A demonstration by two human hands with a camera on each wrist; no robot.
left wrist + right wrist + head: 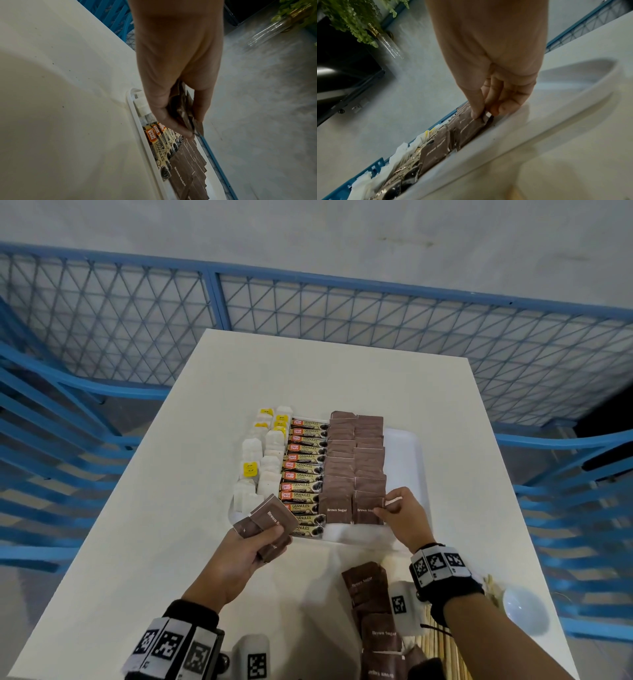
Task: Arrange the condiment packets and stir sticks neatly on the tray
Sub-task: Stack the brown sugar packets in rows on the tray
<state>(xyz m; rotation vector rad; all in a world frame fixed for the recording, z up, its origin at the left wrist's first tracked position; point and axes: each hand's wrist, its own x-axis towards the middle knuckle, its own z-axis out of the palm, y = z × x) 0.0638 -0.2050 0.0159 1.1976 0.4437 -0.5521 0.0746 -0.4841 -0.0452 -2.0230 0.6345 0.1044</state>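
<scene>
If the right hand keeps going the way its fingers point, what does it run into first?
The right hand points left along the tray, so it would likely meet the nearest brown sugar packet it already pinches, then the neighbouring packet row.

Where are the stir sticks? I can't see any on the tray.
Head view, bottom right: the stir sticks lie on the table, under the right forearm, beside loose brown sugar packets.
</scene>
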